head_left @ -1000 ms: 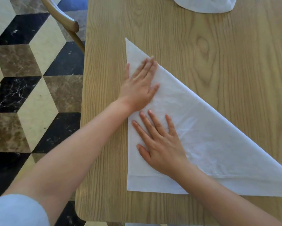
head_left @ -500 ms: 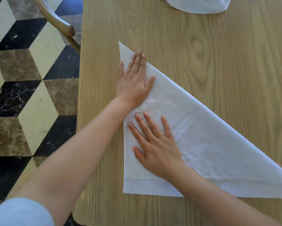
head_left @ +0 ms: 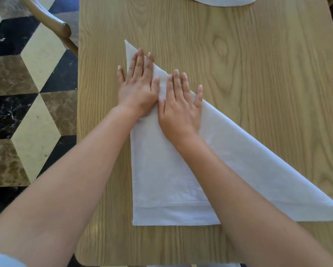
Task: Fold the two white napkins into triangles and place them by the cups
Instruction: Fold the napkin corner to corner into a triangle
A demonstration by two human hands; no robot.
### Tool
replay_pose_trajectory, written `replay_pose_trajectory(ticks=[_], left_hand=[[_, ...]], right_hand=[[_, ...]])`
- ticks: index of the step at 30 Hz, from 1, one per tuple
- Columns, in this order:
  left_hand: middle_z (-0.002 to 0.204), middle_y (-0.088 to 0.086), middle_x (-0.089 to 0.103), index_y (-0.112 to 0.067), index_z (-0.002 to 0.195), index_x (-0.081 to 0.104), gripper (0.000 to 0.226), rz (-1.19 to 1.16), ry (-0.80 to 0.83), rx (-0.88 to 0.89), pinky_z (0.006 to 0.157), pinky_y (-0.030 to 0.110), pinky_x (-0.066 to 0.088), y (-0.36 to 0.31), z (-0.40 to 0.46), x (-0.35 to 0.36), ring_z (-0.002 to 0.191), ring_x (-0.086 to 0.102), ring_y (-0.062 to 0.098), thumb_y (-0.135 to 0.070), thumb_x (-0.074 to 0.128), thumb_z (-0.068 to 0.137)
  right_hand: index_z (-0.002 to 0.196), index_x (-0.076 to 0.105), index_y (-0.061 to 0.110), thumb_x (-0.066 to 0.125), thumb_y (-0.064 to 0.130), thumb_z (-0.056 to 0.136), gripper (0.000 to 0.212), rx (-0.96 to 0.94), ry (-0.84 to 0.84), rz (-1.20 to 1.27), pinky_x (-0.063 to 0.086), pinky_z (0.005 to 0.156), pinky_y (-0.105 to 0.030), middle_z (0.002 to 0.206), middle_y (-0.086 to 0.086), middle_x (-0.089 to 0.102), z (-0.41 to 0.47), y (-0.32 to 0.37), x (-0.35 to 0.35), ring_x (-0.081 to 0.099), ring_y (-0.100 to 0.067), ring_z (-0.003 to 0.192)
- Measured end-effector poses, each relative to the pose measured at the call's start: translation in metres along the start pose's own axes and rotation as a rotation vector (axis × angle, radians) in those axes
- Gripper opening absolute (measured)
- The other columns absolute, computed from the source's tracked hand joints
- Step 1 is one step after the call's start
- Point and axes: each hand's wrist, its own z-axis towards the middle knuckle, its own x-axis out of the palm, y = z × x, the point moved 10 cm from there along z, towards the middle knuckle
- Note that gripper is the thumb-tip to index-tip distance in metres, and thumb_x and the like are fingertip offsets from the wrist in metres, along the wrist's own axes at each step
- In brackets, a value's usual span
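Sliding up beside the left hand (head_left: 137,91), my right hand (head_left: 180,110) now lies near the far corner of the napkin (head_left: 181,180), so I judge the triangle made and the crease being smoothed. Both hands are spread flat, pressing the napkin on the table (head_left: 258,74); cups aren't visible.
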Motion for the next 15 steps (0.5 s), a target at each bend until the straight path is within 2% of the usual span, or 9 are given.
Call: replay_pose_trajectory(ticks=[3, 9, 13, 15], left_hand=[[0.159, 0.001, -0.005, -0.025, 0.15, 0.002, 0.058, -0.005, -0.027, 0.0, 0.115, 0.05, -0.007, -0.001, -0.002, -0.003, 0.145, -0.006, 0.012, -0.041, 0.021, 0.097], [0.159, 0.004, -0.006, -0.031, 0.149, 0.003, 0.072, 0.029, -0.027, -0.008, 0.114, 0.053, -0.007, 0.001, 0.002, -0.006, 0.145, -0.007, 0.015, -0.063, 0.02, 0.087], [0.159, 0.005, -0.009, -0.03, 0.149, 0.0, 0.078, 0.046, 0.023, 0.018, 0.114, 0.055, -0.006, 0.0, 0.003, -0.005, 0.145, -0.009, 0.015, -0.067, 0.026, 0.086], [0.158, 0.003, -0.012, -0.028, 0.149, -0.003, 0.073, 0.089, 0.015, -0.038, 0.112, 0.059, -0.009, 0.001, -0.001, -0.01, 0.145, -0.011, 0.014, -0.063, 0.02, 0.09]], right_hand=[[0.149, 0.008, 0.014, 0.018, 0.041, 0.098, 0.059, -0.016, -0.012, -0.053, -0.007, 0.113, -0.049, 0.159, 0.001, 0.005, -0.008, -0.008, 0.006, 0.0, -0.014, 0.145], [0.149, 0.013, 0.014, 0.02, 0.047, 0.093, 0.066, 0.102, -0.042, -0.087, 0.001, 0.114, -0.051, 0.158, 0.002, 0.01, -0.069, -0.084, -0.014, 0.007, -0.014, 0.145], [0.149, 0.007, 0.015, 0.017, 0.05, 0.092, 0.068, 0.251, -0.014, -0.122, -0.002, 0.114, -0.05, 0.158, 0.003, 0.004, -0.122, -0.148, -0.031, 0.001, -0.012, 0.144], [0.149, 0.0, 0.016, 0.011, 0.052, 0.09, 0.069, 0.313, 0.0, -0.113, -0.006, 0.114, -0.051, 0.157, 0.005, -0.004, -0.138, -0.167, -0.037, -0.006, -0.01, 0.143]])
